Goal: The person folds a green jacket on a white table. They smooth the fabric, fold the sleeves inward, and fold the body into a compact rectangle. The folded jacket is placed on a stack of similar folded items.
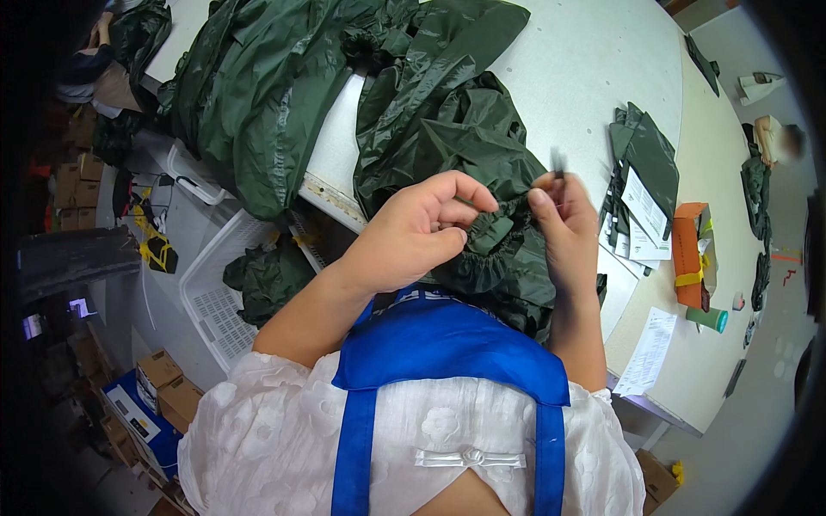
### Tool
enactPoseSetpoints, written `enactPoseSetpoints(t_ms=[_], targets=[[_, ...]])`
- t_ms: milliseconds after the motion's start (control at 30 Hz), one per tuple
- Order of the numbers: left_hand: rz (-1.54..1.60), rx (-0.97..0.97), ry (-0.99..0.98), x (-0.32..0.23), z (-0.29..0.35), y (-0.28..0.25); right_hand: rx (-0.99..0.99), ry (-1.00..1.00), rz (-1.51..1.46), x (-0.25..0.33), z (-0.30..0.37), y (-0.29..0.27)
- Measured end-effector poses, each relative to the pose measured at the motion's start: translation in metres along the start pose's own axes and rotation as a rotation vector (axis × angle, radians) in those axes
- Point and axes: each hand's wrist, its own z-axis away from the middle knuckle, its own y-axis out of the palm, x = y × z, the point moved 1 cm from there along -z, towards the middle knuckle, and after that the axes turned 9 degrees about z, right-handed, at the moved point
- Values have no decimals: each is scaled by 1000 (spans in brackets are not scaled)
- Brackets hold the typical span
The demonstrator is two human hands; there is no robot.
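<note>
A dark green garment of thin, shiny fabric (473, 142) lies in folds over the table's near edge and hangs down in front of me. Its gathered, elastic-looking opening (486, 249) sits between my hands. My left hand (417, 228) has its fingers curled and its thumb closed at the left side of this opening, holding the fabric. On the other side my right hand (564, 219) is closed, thumb against fingers, beside the garment's edge. A small dark object (558, 162), smeared by motion, sticks up from its fingers; its kind cannot be made out.
More green garments (258, 95) are heaped at the table's left. A white crate (215, 297) with green fabric stands below. On the right lie folded dark pieces with papers (641, 202), an orange box (691, 249) and a green roll (707, 320). Another person (103, 73) is at the far left.
</note>
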Motion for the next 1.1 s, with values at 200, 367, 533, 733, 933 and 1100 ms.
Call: enactPoseSetpoints(t_ms=[200,367,533,733,933,1100], targets=[[-48,-47,3,-5,1,14,56,-580,336,43,20,4],[-41,-60,11,-7,0,15,-20,-885,428,29,18,7],[-17,-97,21,-7,-1,14,-9,-783,230,23,17,8],[-47,-158,38,-6,0,12,220,-765,207,24,17,-12],[-26,-176,41,-6,1,13,65,-683,405,26,15,-34],[-14,-176,56,-6,1,15,11,-897,704,41,16,-31]])
